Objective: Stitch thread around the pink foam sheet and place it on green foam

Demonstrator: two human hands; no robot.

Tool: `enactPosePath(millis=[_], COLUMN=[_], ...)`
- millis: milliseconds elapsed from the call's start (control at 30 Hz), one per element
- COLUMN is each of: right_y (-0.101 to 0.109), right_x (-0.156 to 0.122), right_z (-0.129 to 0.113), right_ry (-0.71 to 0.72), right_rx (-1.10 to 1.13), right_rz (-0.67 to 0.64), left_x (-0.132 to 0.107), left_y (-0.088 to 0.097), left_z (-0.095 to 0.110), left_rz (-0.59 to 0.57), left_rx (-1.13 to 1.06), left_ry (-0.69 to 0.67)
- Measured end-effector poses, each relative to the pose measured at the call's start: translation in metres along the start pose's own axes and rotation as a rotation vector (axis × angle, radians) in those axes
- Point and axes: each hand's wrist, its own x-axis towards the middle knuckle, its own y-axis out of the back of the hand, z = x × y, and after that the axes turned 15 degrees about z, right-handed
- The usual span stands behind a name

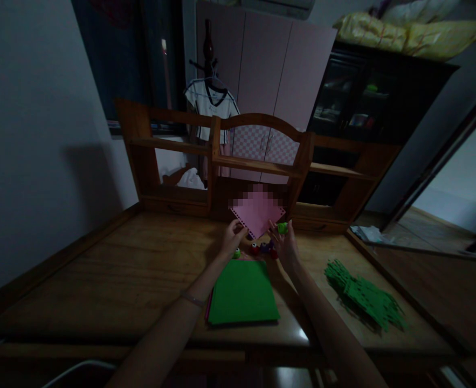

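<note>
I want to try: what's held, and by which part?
Pink paper, by its lower left edge in the left hand; the right hand, at its lower right edge, holds a green thing between thumb and fingers.

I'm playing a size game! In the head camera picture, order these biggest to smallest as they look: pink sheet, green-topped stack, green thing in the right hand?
1. Green-topped stack
2. Pink sheet; it looks farther away, so real size is unsure
3. Green thing

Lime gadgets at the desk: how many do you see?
2: one lime gadget in the right hand, the other on the desk, just beyond the green stack. More may be hidden.
</note>
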Motion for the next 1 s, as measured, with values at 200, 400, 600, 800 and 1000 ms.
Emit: enactPosePath(millis=[200, 400, 600, 800, 1000], right_y=[0.0040, 0.0040, 0.0041, 0.0048, 0.0033], right_x=[0.0044, 0.0026, 0.0038, 0.0051, 0.0033], right_z=[0.0019, 0.0000, 0.0012, 0.0014, 0.0005], right_ry=[-0.005, -0.008, -0.004, -0.003, 0.001], right_rx=[0.031, 0.024, 0.026, 0.026, 0.030], right_rz=[-0.037, -0.072, -0.035, -0.033, -0.018], left_x=[0.0004, -0.0011, -0.0009, 0.0001, 0.0009], left_y=[-0.0002, -0.0014, -0.0013, -0.0004, 0.0002], left_z=[0.0007, 0.0057, 0.0047, 0.0007, 0.0000], left_rz=[0.002, 0.007, 0.008, 0.014, 0.004], left_rx=[0.024, 0.024, 0.014, 0.018, 0.030], left_ry=[-0.015, -0.004, 0.004, -0.005, -0.023])
